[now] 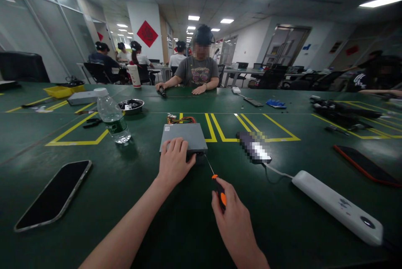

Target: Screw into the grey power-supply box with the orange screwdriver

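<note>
A grey metal computer power supply (184, 133) lies on the green table, with a bundle of coloured cables (180, 119) behind it. My left hand (174, 158) grips its near left part, fingers over the top and thumb at the front face. In my right hand (234, 214) is an orange and black screwdriver (219, 189), fingers wrapped round the handle. Its thin shaft points up and left, the tip at or very near the front right corner of the power supply. Whether it sits in a screw is too small to tell.
Left of the power supply stand a water bottle (113, 120) and a metal bowl (132, 106) of small parts; a phone (55, 195) lies nearer. At right are another phone (253, 147), cabled to a white power bank (337, 206). A person (197, 68) sits opposite.
</note>
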A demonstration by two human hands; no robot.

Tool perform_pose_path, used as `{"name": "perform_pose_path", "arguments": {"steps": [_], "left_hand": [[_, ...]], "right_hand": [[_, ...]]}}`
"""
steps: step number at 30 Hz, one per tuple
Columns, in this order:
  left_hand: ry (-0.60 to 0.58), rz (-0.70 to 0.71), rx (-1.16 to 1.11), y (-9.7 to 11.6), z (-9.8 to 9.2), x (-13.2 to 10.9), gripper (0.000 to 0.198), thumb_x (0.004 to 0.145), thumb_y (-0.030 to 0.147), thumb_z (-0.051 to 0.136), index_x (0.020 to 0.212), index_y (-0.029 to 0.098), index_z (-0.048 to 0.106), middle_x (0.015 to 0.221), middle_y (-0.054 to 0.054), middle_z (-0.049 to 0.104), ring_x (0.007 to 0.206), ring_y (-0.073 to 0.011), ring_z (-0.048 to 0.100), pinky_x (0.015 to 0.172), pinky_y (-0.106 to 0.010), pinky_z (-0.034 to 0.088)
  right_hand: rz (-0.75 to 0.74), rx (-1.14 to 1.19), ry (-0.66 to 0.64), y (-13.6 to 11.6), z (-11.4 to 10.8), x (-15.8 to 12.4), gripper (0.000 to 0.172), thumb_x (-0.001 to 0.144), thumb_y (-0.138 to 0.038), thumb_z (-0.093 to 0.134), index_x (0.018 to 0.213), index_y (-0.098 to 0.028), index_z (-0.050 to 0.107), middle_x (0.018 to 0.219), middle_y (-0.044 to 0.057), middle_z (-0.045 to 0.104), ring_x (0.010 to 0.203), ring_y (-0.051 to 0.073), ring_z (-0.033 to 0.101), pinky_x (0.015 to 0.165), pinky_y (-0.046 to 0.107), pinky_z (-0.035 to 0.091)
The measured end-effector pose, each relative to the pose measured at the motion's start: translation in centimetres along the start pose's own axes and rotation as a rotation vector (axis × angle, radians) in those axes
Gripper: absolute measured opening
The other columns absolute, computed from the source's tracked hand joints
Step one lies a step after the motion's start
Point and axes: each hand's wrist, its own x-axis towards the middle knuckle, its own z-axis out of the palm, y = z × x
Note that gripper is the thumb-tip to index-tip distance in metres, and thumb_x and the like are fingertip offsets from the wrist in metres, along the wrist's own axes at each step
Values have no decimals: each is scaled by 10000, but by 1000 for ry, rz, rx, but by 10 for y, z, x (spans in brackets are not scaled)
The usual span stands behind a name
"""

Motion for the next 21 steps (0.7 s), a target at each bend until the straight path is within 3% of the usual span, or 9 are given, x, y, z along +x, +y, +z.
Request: {"name": "perform_pose_path", "arguments": {"steps": [3,8,21], "left_hand": [[-20,24,-19,9,4,2,320,800,358,505,1062,175,512,1176,-138,539,1109,-300,466,920,-458,343],[0,-40,-37,20,10,3,267,795,375,508,975,177,526,1139,-150,546,1094,-317,462,910,-495,327],[3,-128,-37,24,17,4,295,774,413,528,950,177,506,1113,-143,524,1061,-314,449,900,-501,316]], "right_hand": [[25,21,-9,-2,3,-2,300,922,-269,312,1153,-153,464,1044,121,631,842,213,674,606,297,565],[56,47,-11,-1,4,-3,292,908,-258,346,1153,-162,473,1012,104,657,815,213,682,613,307,564],[26,50,44,1,1,-5,276,910,-265,352,1136,-167,477,975,93,663,789,195,685,624,283,566]]}}
